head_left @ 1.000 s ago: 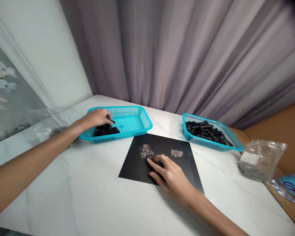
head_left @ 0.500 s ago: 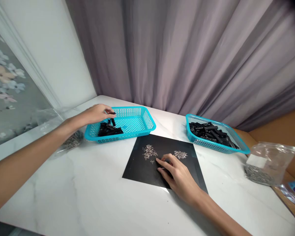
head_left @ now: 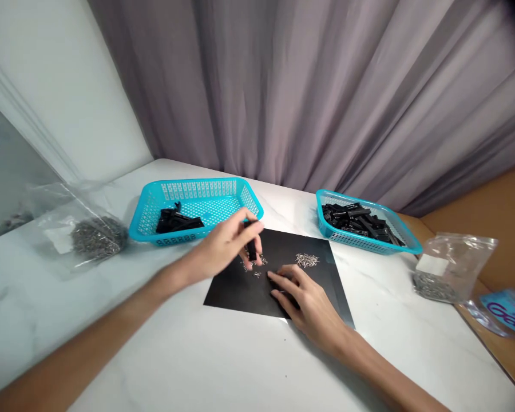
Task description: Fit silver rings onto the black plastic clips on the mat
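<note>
My left hand (head_left: 236, 243) holds a narrow black plastic piece (head_left: 252, 247) upright between thumb and fingers, above the left part of a black sheet (head_left: 236, 292). Behind the fingers lies a pile of tiny shiny metal parts (head_left: 257, 261), partly hidden. My right hand (head_left: 302, 294) rests low on the sheet, its fingers bent around something thin that I cannot make out. Another small pile of metal parts (head_left: 307, 260) lies just beyond it. Behind my left hand, a turquoise basket (head_left: 193, 187) holds several similar black pieces (head_left: 175, 221) in its left end.
A second turquoise basket (head_left: 369, 246), full of black pieces (head_left: 360, 220), stands at the back right. Clear bags of metal parts lie at the left (head_left: 96, 237) and right (head_left: 438, 286). A blue printed package (head_left: 508, 309) is at the right edge. A grey curtain (head_left: 261, 86) hangs behind the white table (head_left: 167, 360).
My left hand has come out of the left basket with a black piece and moved right over the sheet. The view has shifted slightly; my right hand keeps its place on the sheet.
</note>
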{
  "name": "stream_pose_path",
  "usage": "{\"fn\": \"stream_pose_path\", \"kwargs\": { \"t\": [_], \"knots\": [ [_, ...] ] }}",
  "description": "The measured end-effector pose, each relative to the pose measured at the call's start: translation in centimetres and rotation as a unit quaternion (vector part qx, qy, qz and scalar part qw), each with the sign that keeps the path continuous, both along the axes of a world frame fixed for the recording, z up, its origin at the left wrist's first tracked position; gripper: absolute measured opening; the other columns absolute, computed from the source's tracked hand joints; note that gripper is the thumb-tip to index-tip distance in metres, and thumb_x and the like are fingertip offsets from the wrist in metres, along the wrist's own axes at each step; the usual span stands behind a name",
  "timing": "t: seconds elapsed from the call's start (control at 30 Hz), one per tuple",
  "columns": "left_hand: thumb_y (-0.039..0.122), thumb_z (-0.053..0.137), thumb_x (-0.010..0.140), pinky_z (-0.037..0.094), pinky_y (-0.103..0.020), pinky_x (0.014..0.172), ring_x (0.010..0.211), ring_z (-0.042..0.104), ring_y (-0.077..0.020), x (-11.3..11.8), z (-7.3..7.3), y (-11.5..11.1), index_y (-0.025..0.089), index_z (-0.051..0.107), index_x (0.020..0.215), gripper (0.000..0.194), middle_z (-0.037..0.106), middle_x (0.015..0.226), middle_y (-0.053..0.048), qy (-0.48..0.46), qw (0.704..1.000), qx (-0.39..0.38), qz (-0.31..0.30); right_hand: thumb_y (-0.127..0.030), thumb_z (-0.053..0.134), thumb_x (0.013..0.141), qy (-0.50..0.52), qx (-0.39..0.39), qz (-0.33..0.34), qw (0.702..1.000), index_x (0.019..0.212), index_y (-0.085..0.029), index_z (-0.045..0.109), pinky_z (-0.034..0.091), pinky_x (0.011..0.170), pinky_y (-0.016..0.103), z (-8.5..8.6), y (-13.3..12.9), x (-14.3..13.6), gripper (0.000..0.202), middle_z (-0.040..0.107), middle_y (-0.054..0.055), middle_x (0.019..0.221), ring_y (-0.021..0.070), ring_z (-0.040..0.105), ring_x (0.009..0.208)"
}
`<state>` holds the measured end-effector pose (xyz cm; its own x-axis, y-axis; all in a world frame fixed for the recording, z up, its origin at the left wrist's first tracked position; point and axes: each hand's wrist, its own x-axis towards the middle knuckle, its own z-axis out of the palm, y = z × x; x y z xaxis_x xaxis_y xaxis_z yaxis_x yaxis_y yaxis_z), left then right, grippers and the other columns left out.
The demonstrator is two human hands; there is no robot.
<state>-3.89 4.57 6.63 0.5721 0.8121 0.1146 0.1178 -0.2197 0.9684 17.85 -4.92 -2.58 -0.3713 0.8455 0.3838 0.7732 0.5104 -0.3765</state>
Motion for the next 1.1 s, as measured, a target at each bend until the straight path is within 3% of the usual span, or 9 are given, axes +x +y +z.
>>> {"fn": "stream_pose_path", "kwargs": {
  "t": [0.07,0.17,0.3,0.47,0.53,0.77,0.87,0.97,1.1],
  "knots": [
    [0.053,0.049,0.101,0.054,-0.027,0.043,0.059,0.071,-0.0192,1.5,-2.0,-0.6,0.023,0.044,0.099,0.031,0.062,0.077,0.003,-0.012,0.999,-0.048,0.001,-0.025,0.046,0.106,-0.048,0.014,0.019,0.999,0.141,-0.022,0.057,0.06,0.08,0.041,0.2,-0.1,0.0,0.036,0.062,0.013,0.125,0.0256,0.066,0.101],
    [0.056,0.046,0.102,0.052,-0.025,0.046,0.059,0.07,-0.0177,2.0,-4.0,-0.8,0.022,0.043,0.096,0.034,0.063,0.081,0.001,-0.026,0.995,-0.096,0.018,-0.025,0.048,0.105,-0.056,0.042,0.006,0.998,0.134,-0.02,0.063,0.059,0.076,0.042,-0.1,0.0,0.1,0.033,0.067,0.013,0.118,0.0261,0.067,0.093],
    [0.053,0.041,0.104,0.055,-0.029,0.064,0.08,0.074,-0.0214,1.1,-4.6,-0.5,0.019,0.05,0.096,0.036,0.068,0.093,-0.005,-0.061,0.981,-0.182,0.01,-0.015,0.047,0.104,0.057,0.051,-0.01,0.997,0.114,-0.018,0.071,0.057,0.07,0.036,-0.6,0.2,0.3,0.027,0.072,0.009,0.095,0.0212,0.068,0.081],
    [0.048,0.045,0.104,0.055,-0.041,0.093,0.108,0.07,-0.0281,0.7,-4.5,-0.6,0.018,0.058,0.102,0.032,0.069,0.109,-0.01,-0.118,0.956,-0.265,-0.043,-0.015,0.053,0.099,0.203,-0.03,-0.008,0.979,0.106,-0.019,0.075,0.053,0.06,0.027,0.5,0.2,0.7,0.023,0.07,0.008,0.098,0.0155,0.065,0.073],
    [0.05,0.045,0.104,0.057,-0.04,0.09,0.105,0.072,-0.0273,0.9,-4.5,-0.9,0.018,0.058,0.105,0.034,0.072,0.107,-0.011,-0.102,0.961,-0.251,-0.045,-0.017,0.055,0.097,0.227,-0.047,-0.017,0.973,0.103,-0.019,0.076,0.051,0.058,0.027,1.1,0.3,1.0,0.022,0.07,0.007,0.095,0.0143,0.062,0.068],
    [0.058,0.046,0.101,0.049,-0.024,0.045,0.06,0.069,-0.0184,1.9,-4.6,-2.3,0.024,0.045,0.115,0.038,0.068,0.077,0.0,0.004,0.989,-0.149,-0.015,-0.023,0.058,0.095,0.246,-0.102,-0.064,0.962,0.1,-0.021,0.076,0.047,0.058,0.027,1.8,0.4,2.1,0.019,0.072,0.004,0.084,0.0142,0.058,0.065],
    [0.051,0.056,0.099,0.06,-0.032,0.064,0.074,0.071,-0.0174,1.8,-5.0,-2.8,0.026,0.039,0.125,0.04,0.067,0.095,-0.002,0.013,0.987,-0.158,-0.038,-0.029,0.062,0.095,0.266,-0.144,-0.081,0.95,0.093,-0.02,0.073,0.045,0.057,0.026,1.9,0.4,2.4,0.014,0.072,0.002,0.081,0.0134,0.057,0.062],
    [0.034,0.071,0.091,0.058,-0.039,0.092,0.092,0.07,-0.0153,1.5,-5.5,-2.9,0.033,0.032,0.142,0.064,0.062,0.118,-0.004,0.025,0.981,-0.168,-0.093,-0.033,0.062,0.096,0.277,-0.148,-0.09,0.945,0.093,-0.021,0.071,0.042,0.057,0.026,2.2,0.4,2.5,0.016,0.072,0.002,0.086,0.0132,0.054,0.064],
    [0.031,0.076,0.085,0.057,-0.036,0.088,0.086,0.067,-0.0136,1.4,-6.1,-2.8,0.037,0.029,0.152,0.082,0.064,0.117,-0.002,0.065,0.985,-0.133,-0.09,-0.037,0.063,0.096,0.291,-0.167,-0.091,0.938,0.09,-0.02,0.07,0.038,0.055,0.025,2.5,0.2,2.3,0.019,0.067,0.001,0.079,0.012,0.049,0.061]
  ]
}}
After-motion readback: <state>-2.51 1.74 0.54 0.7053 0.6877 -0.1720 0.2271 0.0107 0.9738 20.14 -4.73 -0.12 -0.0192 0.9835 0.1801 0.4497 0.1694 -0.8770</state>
